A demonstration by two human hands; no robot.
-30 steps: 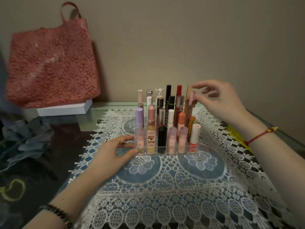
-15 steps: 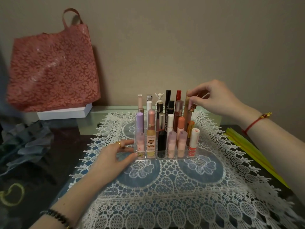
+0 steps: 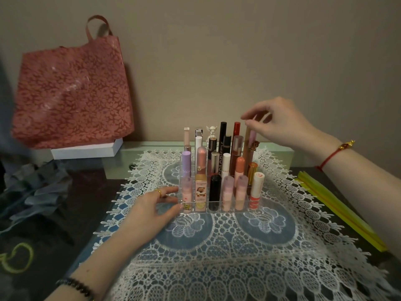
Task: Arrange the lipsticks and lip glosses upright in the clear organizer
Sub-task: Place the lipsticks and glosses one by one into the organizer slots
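The clear organizer (image 3: 219, 210) stands on a lace mat, with several lipsticks and lip glosses upright in its slots. My left hand (image 3: 149, 211) lies on the mat, fingers spread, its fingertips touching the organizer's front-left corner. Over the back-right corner, my right hand (image 3: 280, 122) pinches the top of a pink lip gloss with a small charm (image 3: 252, 140), which stands upright beside a tall tan tube (image 3: 247, 148). A white-and-orange lipstick (image 3: 256, 190) fills the front-right slot.
A white lace mat (image 3: 217, 253) covers the dark table. A red floral bag (image 3: 71, 92) sits on a white box (image 3: 86, 149) at back left, against the wall. Grey cloth (image 3: 32, 192) lies on the left, and yellow strips (image 3: 338, 211) on the right.
My right hand has closed its fingers over the top of the pink lip gloss at the back right. My left hand stays at the organizer's front-left corner.
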